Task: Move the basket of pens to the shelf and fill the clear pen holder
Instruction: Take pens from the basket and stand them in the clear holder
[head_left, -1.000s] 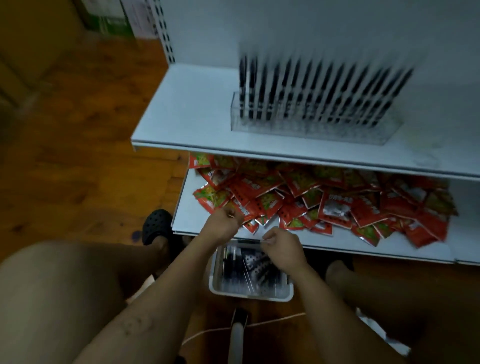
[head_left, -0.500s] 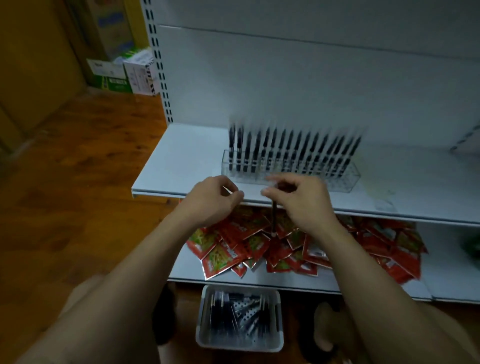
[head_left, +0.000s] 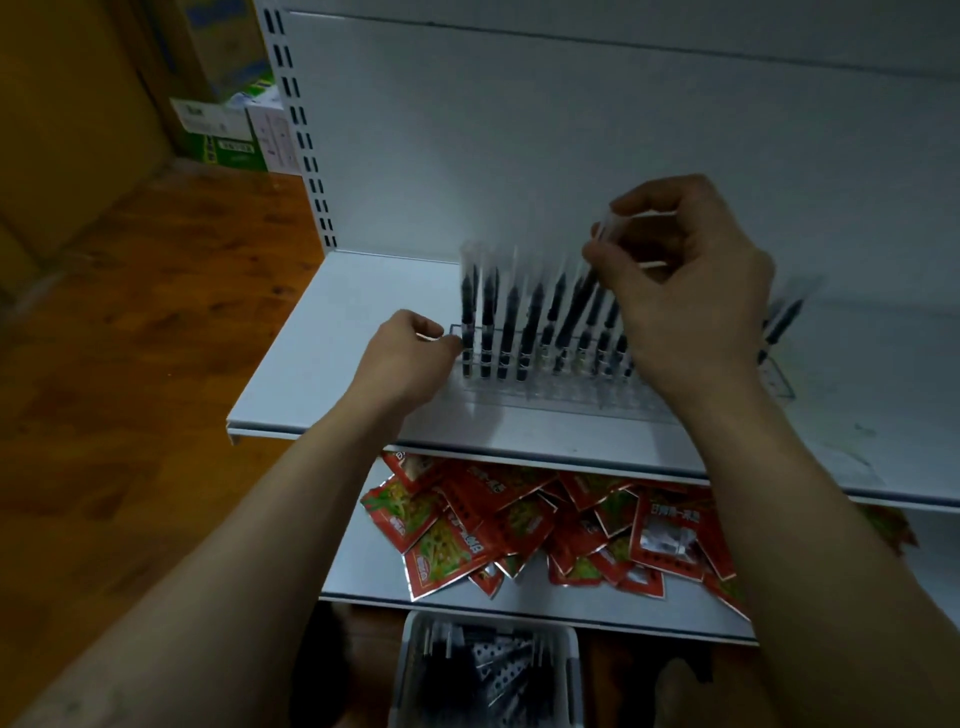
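pinching a pen (head_left: 581, 299) near its clear top, the right hand (head_left: 685, 291) is holding it tilted over the clear pen holder (head_left: 545, 400), centre frame on the white shelf (head_left: 322, 364). the left hand (head_left: 410, 358) is touching the holder's left end with curled fingers — gripping or not, i cannot tell. the basket of pens (head_left: 488, 621) is sitting at bottom centre — under red packets (head_left: 467, 525).

No wording can be read for certain. The red packets (head_left: 519, 525) on the lower shelf (head_left: 358, 571) carry white Chinese characters. The clearest line stands across the top of one packet (head_left: 675, 517) at the right, but it is too blurred to spell out. The green and white boxes (head_left: 228, 140) at the back bear small printed labels, too small to read. The pens (head_left: 488, 322) show no lettering that can be made out.
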